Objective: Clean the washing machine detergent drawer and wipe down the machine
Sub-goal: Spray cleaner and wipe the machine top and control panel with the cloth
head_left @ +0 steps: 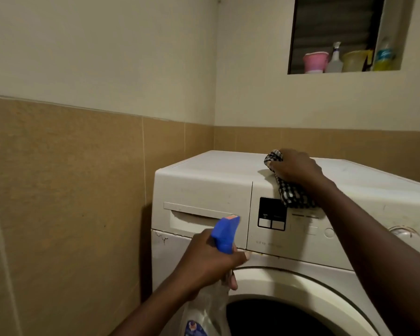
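Detergent drawer point(199, 212): shut, flush in the front panel at the washing machine's point(216, 163) upper left. Its long axis ran 9 to 3 o'clock, face toward you.
Your left hand point(211, 260): the nearer one, just at 6 o'clock of the drawer. Its fingers were curled round a spray bottle point(224, 235), blue nozzle aimed up toward 1 o'clock over the drawer's recess.
Your right hand point(295, 169): at 2 o'clock, on the machine's top, gripping a bunched checked cloth point(294, 197).

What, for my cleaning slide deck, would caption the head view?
Right hand holds a checked cloth on the washing machine; left hand grips a spray bottle.
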`<state>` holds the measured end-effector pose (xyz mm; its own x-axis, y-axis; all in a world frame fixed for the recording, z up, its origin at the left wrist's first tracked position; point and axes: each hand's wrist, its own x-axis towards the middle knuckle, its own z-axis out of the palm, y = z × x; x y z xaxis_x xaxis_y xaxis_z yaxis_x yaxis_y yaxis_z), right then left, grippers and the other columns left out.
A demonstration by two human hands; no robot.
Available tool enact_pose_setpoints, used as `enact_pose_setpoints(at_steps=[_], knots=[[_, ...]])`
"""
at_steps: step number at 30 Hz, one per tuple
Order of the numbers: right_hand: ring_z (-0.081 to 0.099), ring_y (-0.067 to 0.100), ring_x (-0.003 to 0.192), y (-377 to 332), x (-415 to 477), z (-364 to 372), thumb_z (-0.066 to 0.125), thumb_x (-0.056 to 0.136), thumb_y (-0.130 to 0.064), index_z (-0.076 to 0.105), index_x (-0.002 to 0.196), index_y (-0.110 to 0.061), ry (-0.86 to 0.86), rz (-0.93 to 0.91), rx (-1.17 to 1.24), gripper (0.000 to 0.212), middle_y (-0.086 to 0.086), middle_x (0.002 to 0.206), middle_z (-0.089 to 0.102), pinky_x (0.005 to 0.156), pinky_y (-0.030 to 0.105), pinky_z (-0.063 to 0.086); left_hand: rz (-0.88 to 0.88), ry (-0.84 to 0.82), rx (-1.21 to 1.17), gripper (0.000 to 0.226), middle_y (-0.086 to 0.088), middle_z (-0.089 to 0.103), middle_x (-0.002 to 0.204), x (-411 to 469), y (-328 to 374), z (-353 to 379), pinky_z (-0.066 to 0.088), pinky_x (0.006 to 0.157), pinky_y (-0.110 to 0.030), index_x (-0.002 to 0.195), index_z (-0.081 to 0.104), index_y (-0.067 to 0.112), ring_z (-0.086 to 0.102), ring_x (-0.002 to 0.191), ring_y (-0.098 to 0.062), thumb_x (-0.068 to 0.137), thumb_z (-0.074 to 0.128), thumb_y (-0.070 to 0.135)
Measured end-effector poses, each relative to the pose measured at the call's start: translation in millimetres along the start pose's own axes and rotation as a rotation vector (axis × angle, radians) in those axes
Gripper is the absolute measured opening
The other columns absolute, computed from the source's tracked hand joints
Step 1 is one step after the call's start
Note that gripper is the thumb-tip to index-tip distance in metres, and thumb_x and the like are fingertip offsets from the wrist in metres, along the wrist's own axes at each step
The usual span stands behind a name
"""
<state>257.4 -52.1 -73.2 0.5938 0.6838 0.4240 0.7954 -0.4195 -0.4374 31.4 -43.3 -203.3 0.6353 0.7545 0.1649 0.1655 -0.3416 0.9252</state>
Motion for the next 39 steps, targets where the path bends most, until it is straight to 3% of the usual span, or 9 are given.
enact_pose_setpoints(at_steps=[4,9,11,14,19,24,26,31,39], knots=[[0.052,0.036,0.113,0.9,1.3,0.9,0.053,0.088,-0.041,0.056,0.12,-0.022,0.026,-0.003,0.01,0.037,0.014,0.125,0.056,0.078,0.035,0.035,-0.068,0.018,0.037,0.034,-0.001,0.066,0.071,-2.4,-21.6,-1.8,0.056,0.073,-0.031,0.087,0.066,0.012,0.066,0.066,-0.015,0.073,0.083,0.039],[0.054,0.035,0.108,1.2,3.8,3.3,0.055,0.087,-0.042,0.059,0.114,-0.022,0.043,-0.009,0.006,0.034,0.013,0.121,0.059,0.077,0.035,0.037,-0.143,0.076,0.06,0.023,0.002,0.062,0.073,-9.6,-32.3,-19.4,0.054,0.069,-0.02,0.078,0.058,0.021,0.061,0.06,-0.005,0.081,0.079,0.028],[0.054,0.036,0.11,0.6,3.2,2.7,0.055,0.088,-0.043,0.059,0.117,-0.022,0.045,-0.005,0.004,0.036,0.013,0.121,0.059,0.078,0.036,0.038,-0.147,0.142,-0.008,0.023,-0.003,0.065,0.065,-13.4,-28.5,-39.2,0.06,0.07,-0.024,0.077,0.059,0.016,0.065,0.051,-0.007,0.08,0.081,0.025],[0.053,0.036,0.112,-0.1,0.3,1.8,0.055,0.089,-0.045,0.057,0.12,-0.022,0.045,0.005,0.002,0.039,0.013,0.124,0.058,0.079,0.037,0.038,-0.134,0.222,-0.096,0.033,-0.006,0.067,0.062,-13.8,-20.9,-76.4,0.06,0.063,-0.033,0.096,0.064,0.004,0.068,0.055,-0.02,0.078,0.081,0.027],[0.054,0.037,0.112,-2.5,-14.2,-2.0,0.05,0.092,-0.046,0.054,0.125,-0.025,0.112,-0.043,0.043,0.04,0.013,0.125,0.059,0.081,0.039,0.041,-0.116,0.363,-0.045,0.032,-0.017,0.074,0.079,-10.3,-15.5,-120.9,0.058,0.062,-0.036,0.108,0.064,0.009,0.07,0.059,-0.026,0.083,0.076,0.025],[0.058,0.029,0.095,-15.6,-55.6,26.1,0.055,0.094,-0.032,0.055,0.121,-0.018,0.548,-0.377,0.029,0.031,0.008,0.112,0.065,0.07,0.031,0.038,-0.118,0.313,0.018,0.035,-0.018,0.074,0.087,-17.9,-23.7,-128.9,0.056,0.057,-0.029,0.102,0.062,0.006,0.071,0.061,-0.024,0.08,0.079,0.027],[0.057,0.029,0.102,-28.7,-71.0,50.1,0.059,0.092,-0.023,0.055,0.123,-0.012,0.622,-0.543,0.014,0.033,0.012,0.119,0.063,0.081,0.035,0.041,-0.103,0.291,0.013,0.033,-0.017,0.074,0.084,-22.3,-27.4,-131.6,0.056,0.056,-0.027,0.101,0.063,0.005,0.07,0.059,-0.021,0.08,0.078,0.026],[0.044,0.023,0.132,-59.1,-86.2,107.9,0.057,0.09,-0.022,0.056,0.132,-0.019,0.529,-0.806,-0.105,0.042,0.002,0.139,0.053,0.113,0.039,0.027,-0.053,0.228,-0.03,0.026,-0.008,0.072,0.075,-30.3,-30.5,-143.1,0.059,0.063,-0.033,0.097,0.065,0.004,0.068,0.061,-0.022,0.082,0.076,0.021],[0.04,0.025,0.136,-100.6,-81.0,132.1,0.047,0.09,-0.032,0.049,0.137,-0.02,0.413,-0.891,-0.293,0.049,0.002,0.144,0.048,0.115,0.042,0.026,-0.016,0.206,-0.024,0.02,-0.01,0.073,0.081,-28.5,-33.9,-141.0,0.057,0.062,-0.031,0.096,0.065,0.01,0.07,0.063,-0.024,0.082,0.076,0.018]])
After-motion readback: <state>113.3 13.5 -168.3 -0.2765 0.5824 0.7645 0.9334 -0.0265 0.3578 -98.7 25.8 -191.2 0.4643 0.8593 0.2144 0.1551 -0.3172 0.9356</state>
